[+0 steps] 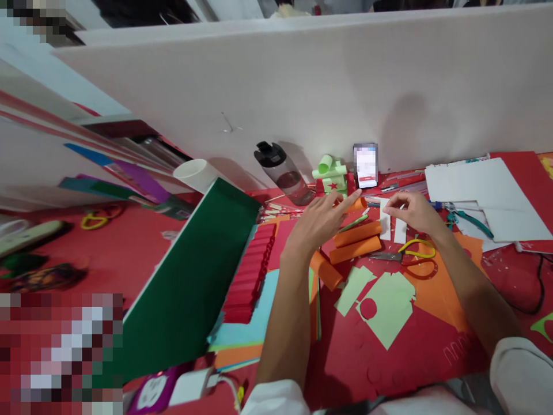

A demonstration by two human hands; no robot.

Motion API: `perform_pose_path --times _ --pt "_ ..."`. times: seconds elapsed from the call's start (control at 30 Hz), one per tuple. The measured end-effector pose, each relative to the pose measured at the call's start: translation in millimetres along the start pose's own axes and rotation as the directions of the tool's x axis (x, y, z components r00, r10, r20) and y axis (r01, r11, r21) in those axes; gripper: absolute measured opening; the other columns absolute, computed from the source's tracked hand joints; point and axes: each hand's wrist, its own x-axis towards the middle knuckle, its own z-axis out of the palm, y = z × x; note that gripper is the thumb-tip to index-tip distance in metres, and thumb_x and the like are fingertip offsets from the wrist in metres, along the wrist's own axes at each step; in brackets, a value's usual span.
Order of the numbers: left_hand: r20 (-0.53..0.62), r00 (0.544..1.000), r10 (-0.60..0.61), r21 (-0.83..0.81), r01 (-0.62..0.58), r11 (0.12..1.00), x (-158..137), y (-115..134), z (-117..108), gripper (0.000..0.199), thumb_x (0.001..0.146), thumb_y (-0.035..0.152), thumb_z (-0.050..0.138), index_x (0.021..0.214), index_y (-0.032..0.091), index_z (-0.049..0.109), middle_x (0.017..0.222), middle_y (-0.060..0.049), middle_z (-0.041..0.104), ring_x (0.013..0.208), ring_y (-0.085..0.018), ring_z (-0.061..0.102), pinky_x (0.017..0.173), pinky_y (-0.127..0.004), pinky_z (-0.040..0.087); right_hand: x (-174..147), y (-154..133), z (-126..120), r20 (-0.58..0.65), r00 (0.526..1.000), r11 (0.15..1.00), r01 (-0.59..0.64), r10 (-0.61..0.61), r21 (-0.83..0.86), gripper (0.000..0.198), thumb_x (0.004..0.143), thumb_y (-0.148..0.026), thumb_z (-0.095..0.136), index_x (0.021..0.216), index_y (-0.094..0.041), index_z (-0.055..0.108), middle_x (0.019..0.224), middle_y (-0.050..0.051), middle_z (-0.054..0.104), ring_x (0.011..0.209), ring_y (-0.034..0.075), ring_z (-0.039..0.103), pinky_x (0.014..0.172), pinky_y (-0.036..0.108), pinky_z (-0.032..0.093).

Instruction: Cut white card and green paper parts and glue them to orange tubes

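My left hand reaches over the table with its index finger stretched out, the tip at the lower edge of a phone leaning upright against the white wall. My right hand has thumb and forefinger closed on the upper part of a white strip. Below that hand lies a second white strip. Several orange paper rolls lie between my hands, partly behind the left one. Scissors with yellow and orange handles rest beside them. A light green paper model with a red star stands left of the phone.
A bottle leans near the wall. Left of my left arm are a tilted green board, red folded paper and coloured sheets. Light green paper pieces lie in front. At right are teal-handled pliers and white boards.
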Motion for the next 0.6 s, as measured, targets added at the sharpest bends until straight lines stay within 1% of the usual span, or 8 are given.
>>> perform_pose_path --times 0.13,0.23,0.33,0.4,0.47,0.5,0.6 --pt "0.046 0.996 -0.081 -0.102 0.086 0.991 -6 -12 -5 0.06 0.105 0.027 0.044 0.164 0.024 0.033 0.124 -0.014 0.068 0.114 -0.03 0.065 0.099 -0.043 0.051 2 3 0 -0.01 0.999 0.997 0.036 -0.037 -0.065 0.027 0.091 -0.045 0.065 0.077 -0.022 0.069 0.083 0.005 0.074 0.079 0.021 0.065 0.073 0.034 0.048" --pt "0.104 0.985 -0.14 -0.168 0.157 0.973 -9 -17 -8 0.062 0.104 0.031 0.046 0.164 0.024 0.032 0.132 -0.014 0.068 0.12 -0.032 0.065 0.098 -0.043 0.051 9 4 3 -0.001 0.999 0.991 0.051 -0.051 -0.126 0.027 0.096 -0.04 0.059 0.078 -0.021 0.07 0.082 0.004 0.075 0.077 0.02 0.065 0.073 0.033 0.046" --pt "0.191 0.961 -0.199 -0.211 0.238 0.948 -11 -19 -9 0.066 0.103 0.032 0.048 0.165 0.027 0.028 0.146 -0.013 0.061 0.12 -0.034 0.067 0.093 -0.041 0.053 24 6 13 0.028 0.999 0.985 0.035 -0.031 -0.167 0.013 0.093 -0.029 0.063 0.086 -0.021 0.071 0.085 0.003 0.078 0.074 0.018 0.068 0.071 0.03 0.044" --pt "0.24 0.947 -0.213 -0.237 0.27 0.933 -11 -20 -9 0.066 0.102 0.032 0.049 0.164 0.027 0.028 0.153 -0.013 0.056 0.122 -0.035 0.067 0.092 -0.042 0.054 35 9 23 0.059 0.998 0.977 0.042 -0.03 -0.21 0.003 0.089 -0.025 0.071 0.09 -0.022 0.071 0.087 0.003 0.08 0.076 0.018 0.069 0.07 0.028 0.042" --pt "0.272 0.937 -0.217 -0.255 0.288 0.923 -12 -20 -9 0.063 0.102 0.033 0.05 0.162 0.026 0.032 0.156 -0.013 0.054 0.126 -0.037 0.065 0.095 -0.044 0.054 46 14 34 0.088 0.996 0.945 0.06 -0.033 -0.323 0.007 0.086 -0.026 0.077 0.085 -0.021 0.072 0.082 0.003 0.079 0.075 0.018 0.068 0.068 0.028 0.038" --pt "0.284 0.934 -0.218 -0.261 0.294 0.92 -12 -20 -9 0.062 0.101 0.034 0.051 0.16 0.025 0.033 0.157 -0.013 0.053 0.127 -0.037 0.064 0.097 -0.045 0.053 51 16 39 0.1 0.994 0.925 0.072 -0.037 -0.373 0.01 0.087 -0.028 0.077 0.082 -0.021 0.072 0.078 0.003 0.077 0.071 0.018 0.065 0.066 0.028 0.036" --pt "0.314 0.923 -0.222 -0.266 0.31 0.913 -13 -21 -8 0.061 0.1 0.035 0.055 0.156 0.023 0.037 0.155 -0.014 0.056 0.126 -0.039 0.065 0.097 -0.047 0.053 61 24 53 0.183 0.978 0.89 0.166 -0.095 -0.424 0.028 0.098 -0.031 0.065 0.073 -0.019 0.072 0.068 0.002 0.071 0.065 0.016 0.058 0.063 0.029 0.03"
